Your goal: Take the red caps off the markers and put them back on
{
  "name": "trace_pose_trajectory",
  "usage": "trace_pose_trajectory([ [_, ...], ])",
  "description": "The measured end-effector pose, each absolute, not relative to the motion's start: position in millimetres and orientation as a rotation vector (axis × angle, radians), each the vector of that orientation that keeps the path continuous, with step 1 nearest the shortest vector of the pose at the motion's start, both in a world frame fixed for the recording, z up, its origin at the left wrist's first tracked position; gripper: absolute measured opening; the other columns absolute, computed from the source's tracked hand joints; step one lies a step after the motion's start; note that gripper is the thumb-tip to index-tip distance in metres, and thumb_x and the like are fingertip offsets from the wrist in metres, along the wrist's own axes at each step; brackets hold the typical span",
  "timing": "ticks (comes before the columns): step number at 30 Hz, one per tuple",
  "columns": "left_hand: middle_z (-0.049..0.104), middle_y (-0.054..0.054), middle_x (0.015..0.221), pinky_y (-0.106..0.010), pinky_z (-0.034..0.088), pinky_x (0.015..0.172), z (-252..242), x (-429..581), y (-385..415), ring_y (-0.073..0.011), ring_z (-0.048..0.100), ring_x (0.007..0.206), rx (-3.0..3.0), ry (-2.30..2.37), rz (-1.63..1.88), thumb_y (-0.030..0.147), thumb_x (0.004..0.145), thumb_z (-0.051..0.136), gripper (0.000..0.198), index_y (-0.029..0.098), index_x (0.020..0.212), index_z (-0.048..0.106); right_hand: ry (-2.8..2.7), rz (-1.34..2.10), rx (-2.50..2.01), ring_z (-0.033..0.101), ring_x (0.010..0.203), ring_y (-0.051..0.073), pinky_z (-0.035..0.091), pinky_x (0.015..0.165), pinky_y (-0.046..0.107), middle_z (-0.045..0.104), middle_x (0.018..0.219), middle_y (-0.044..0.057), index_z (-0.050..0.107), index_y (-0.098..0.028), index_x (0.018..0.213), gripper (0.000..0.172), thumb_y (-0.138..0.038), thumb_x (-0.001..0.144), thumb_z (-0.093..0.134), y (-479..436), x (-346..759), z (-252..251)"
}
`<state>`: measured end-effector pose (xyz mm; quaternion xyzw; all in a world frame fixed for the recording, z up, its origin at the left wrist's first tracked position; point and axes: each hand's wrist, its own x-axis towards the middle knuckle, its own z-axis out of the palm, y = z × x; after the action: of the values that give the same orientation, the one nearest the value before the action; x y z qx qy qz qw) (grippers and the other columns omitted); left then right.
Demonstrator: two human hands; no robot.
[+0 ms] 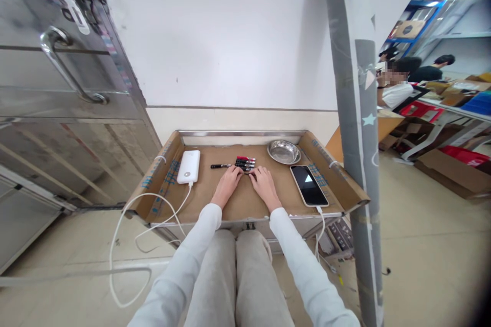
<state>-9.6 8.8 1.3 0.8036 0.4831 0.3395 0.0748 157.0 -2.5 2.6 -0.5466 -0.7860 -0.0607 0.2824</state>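
My left hand point(229, 184) and my right hand point(264, 184) meet at the middle of a cardboard-lined tabletop point(245, 204). Between their fingertips is a thin dark pen point(246, 173), pinched at its two ends and partly hidden by the fingers. Just beyond it, several pens point(245, 163) lie side by side in a row, mostly dark, with a red one point(245, 158) at the far side. Left of that row, a single black pen point(220, 166) rests crosswise near my left fingers.
A white power bank point(188, 167) with a cable point(183, 205) lies at the left. To the right are a round metal bowl point(284, 152) and a plugged-in phone point(309, 186). A wrapped pole point(358, 138) stands by the right edge; people sit farther back.
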Motion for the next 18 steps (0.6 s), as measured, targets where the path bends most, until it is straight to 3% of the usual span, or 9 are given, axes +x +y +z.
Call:
trace_pose_trajectory([
  [18, 0.056, -0.006, 0.099, -0.034, 0.046, 0.090, -3.9, -10.8, 11.1, -0.0177, 0.057, 0.094, 2.364, 1.364, 1.021, 0.021, 0.091, 0.045, 0.013, 0.018, 0.097, 0.056, -2.074, -0.097, -1.479, 0.052, 0.088, 0.021, 0.034, 0.078, 0.032, 0.064, 0.091, 0.008, 0.061, -0.018, 0.094, 0.023, -0.023, 0.095, 0.038, -4.4, 156.5, 6.0],
])
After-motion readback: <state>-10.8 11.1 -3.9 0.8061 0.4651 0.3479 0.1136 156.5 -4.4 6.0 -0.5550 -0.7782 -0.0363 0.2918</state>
